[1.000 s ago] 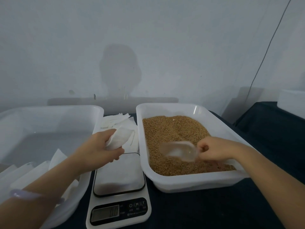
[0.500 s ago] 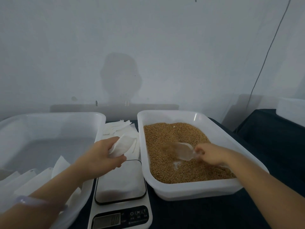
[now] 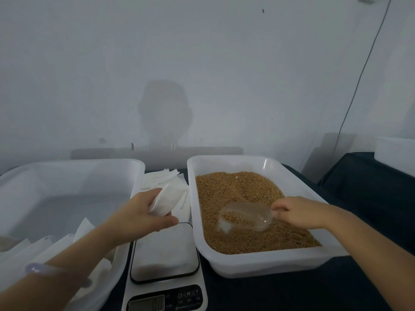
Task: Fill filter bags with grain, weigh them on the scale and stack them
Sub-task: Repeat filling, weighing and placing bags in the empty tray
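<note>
One white filter bag [image 3: 165, 201], soft and crumpled, gripped in left hand [image 3: 143, 217] above scale [image 3: 165, 263]. Right hand [image 3: 298, 213] holds clear scoop [image 3: 246, 215], part-filled, over brown grain [image 3: 238, 189] in right tub [image 3: 258, 263].

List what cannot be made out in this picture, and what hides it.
- Head view: scale display dim, cut by the bottom edge, unreadable.
- Head view: filter bag lower end wrapped by left hand.
- Head view: scoop handle enclosed by right hand.

Pale wall [image 3: 202, 52] (thin cable [image 3: 357, 84]), dark tabletop [image 3: 280, 292]
</note>
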Demonstrator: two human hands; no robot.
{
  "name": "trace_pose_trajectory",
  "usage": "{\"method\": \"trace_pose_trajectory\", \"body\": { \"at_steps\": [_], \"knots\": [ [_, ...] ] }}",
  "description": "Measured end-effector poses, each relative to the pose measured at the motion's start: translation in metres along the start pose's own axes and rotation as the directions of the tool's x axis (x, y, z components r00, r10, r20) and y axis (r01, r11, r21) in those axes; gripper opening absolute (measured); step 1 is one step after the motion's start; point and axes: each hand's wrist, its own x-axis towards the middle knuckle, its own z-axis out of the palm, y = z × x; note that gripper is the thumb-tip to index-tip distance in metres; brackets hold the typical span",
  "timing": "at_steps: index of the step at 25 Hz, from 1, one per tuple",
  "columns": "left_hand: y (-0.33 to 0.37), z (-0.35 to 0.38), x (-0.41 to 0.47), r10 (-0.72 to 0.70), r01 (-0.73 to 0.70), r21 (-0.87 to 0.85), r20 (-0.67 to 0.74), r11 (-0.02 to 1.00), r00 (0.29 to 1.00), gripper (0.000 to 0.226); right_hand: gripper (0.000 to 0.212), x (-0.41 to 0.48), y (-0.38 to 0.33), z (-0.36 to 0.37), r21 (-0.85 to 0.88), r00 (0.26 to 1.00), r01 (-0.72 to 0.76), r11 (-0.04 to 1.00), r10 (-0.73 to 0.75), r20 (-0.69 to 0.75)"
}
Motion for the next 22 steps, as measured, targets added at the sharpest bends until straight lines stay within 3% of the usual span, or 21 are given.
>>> {"method": "trace_pose_trajectory", "body": {
  "at_steps": [5, 10, 16, 22],
  "knots": [
    [0.036, 0.020, 0.013, -0.014, 0.020, -0.114, 0.052, 0.993, 0.999, 0.026, 0.033, -0.011, 0.013, -0.001, 0.040, 1.000, 0.009, 0.999, -0.008, -0.014],
    [0.049, 0.072, 0.031, 0.065, -0.054, 0.101, -0.108, 0.993, 0.992, 0.036, 0.017, -0.025, 0.016, -0.003, 0.114, 0.981, 0.120, 0.986, -0.100, -0.165],
    [0.040, 0.092, 0.046, 0.110, -0.104, 0.040, -0.166, 0.994, 0.980, 0.043, 0.029, -0.049, 0.015, -0.031, 0.124, 0.903, 0.187, 0.974, -0.121, -0.412],
    [0.037, 0.101, 0.048, 0.159, -0.128, 0.137, -0.254, 0.982, 0.954, 0.038, 0.034, -0.063, 0.005, -0.065, 0.002, 0.865, 0.202, 0.979, -0.177, -0.469]
  ]
}}
